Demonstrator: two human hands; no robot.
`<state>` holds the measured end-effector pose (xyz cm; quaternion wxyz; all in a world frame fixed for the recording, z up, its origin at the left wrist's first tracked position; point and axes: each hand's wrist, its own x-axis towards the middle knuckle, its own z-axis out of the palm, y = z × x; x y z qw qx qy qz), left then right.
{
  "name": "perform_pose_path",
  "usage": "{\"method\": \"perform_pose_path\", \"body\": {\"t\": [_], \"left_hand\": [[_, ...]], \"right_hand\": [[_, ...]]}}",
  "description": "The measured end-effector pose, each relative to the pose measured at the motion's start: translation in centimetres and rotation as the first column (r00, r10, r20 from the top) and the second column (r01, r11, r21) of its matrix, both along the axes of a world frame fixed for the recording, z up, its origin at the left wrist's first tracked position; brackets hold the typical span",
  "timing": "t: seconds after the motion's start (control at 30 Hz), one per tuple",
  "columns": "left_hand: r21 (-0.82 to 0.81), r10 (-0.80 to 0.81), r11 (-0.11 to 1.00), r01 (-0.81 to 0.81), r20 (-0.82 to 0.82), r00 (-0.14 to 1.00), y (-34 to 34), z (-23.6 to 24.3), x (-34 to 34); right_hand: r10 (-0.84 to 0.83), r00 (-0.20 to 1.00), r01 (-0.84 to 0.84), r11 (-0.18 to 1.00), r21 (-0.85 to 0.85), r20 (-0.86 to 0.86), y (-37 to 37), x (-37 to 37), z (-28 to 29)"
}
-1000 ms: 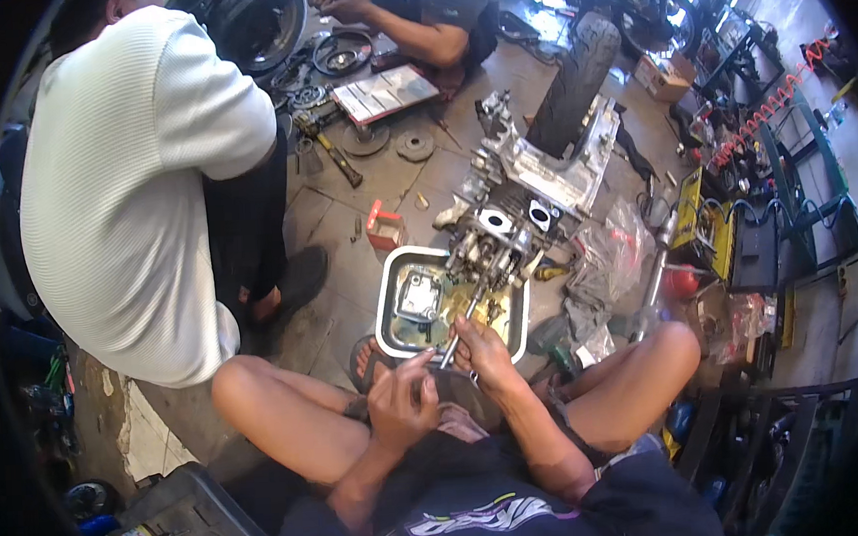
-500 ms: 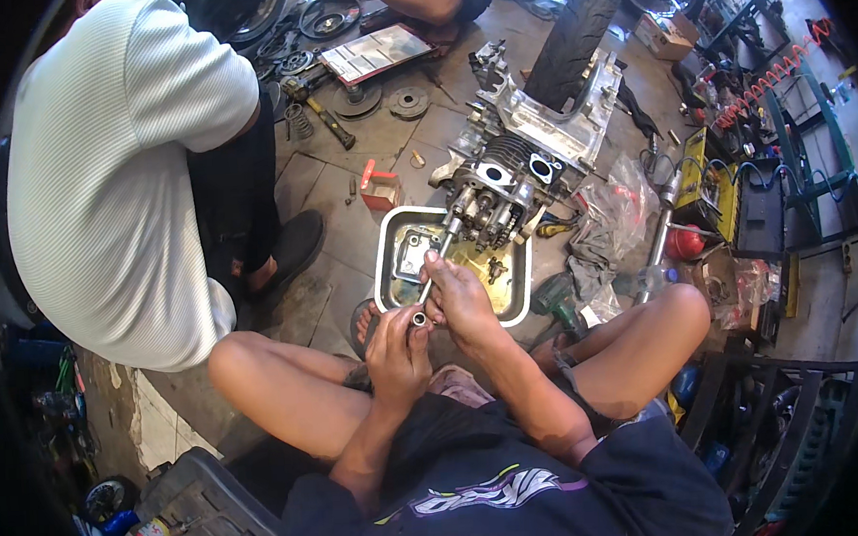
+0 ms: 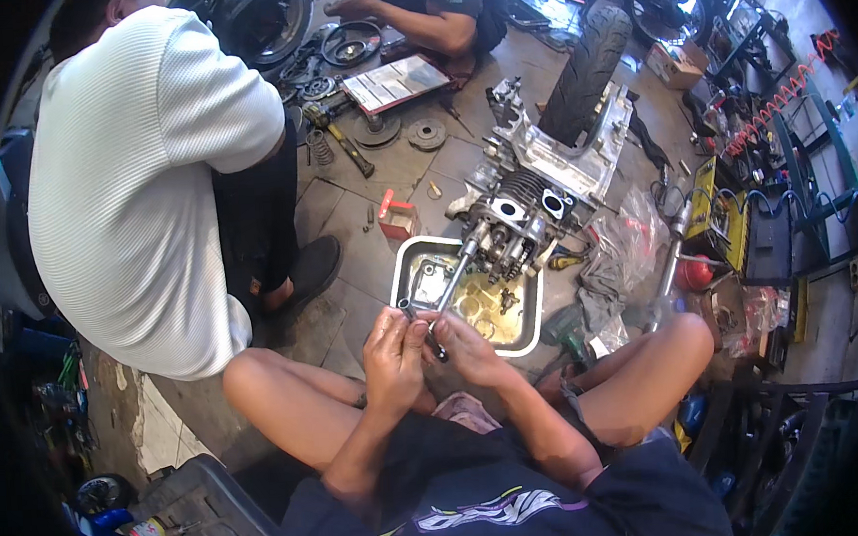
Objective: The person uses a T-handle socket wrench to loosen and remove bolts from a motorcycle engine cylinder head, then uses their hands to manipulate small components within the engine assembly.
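Observation:
My left hand (image 3: 395, 359) is closed on a metal T-wrench (image 3: 454, 282), around the crossbar end where a round socket sticks up. My right hand (image 3: 467, 348) grips the same wrench at its junction, close beside the left. The wrench's shaft reaches up to the cylinder head (image 3: 512, 235) of a scooter engine (image 3: 587, 143) with rear tyre attached, lying on the floor. Under the head sits a white-rimmed tray (image 3: 534, 311) holding oily liquid and small metal parts. A red-and-tan small box (image 3: 396, 221) stands left of the engine.
A person in white (image 3: 145, 215) squats close on my left; another person's arm (image 3: 423, 26) is at the back. Pulleys, a hammer (image 3: 355, 153) and a board (image 3: 395, 81) lie on the floor ahead. Plastic bags (image 3: 637, 247), toolboxes (image 3: 773, 250) and a red coiled hose (image 3: 779, 94) are at right.
My left hand rose from a loose, lower position to close on the wrench handle. My right hand moved lower along the shaft, beside the left. The view has shifted slightly.

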<state>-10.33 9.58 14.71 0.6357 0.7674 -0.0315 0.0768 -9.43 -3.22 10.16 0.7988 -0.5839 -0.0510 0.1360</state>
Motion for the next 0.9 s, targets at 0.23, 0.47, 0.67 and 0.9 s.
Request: {"method": "perform_pose_path", "body": {"t": [0.23, 0.47, 0.67, 0.9], "left_hand": [[0.108, -0.011, 0.994, 0.033, -0.2, 0.98, 2.4, 2.0, 1.2], [0.773, -0.281, 0.629, -0.083, 0.325, 0.903, 2.2, 5.9, 6.5], [0.948, -0.673, 0.04, 0.315, -0.207, 0.71, 1.2, 5.8, 10.1], [0.732, -0.566, -0.23, 0.641, -0.636, 0.524, 0.3, 8.8, 11.3]], "right_hand": [[0.118, 0.99, -0.134, 0.956, -0.262, -0.077, 0.5, 0.1, -0.5], [0.129, 0.982, -0.138, 0.989, -0.06, -0.142, 2.4, 0.4, -0.1], [0.252, 0.943, -0.267, 0.963, -0.042, -0.218, 1.0, 1.4, -2.4], [0.333, 0.904, -0.382, 0.911, -0.155, -0.27, 0.5, 1.8, 0.8]]}}
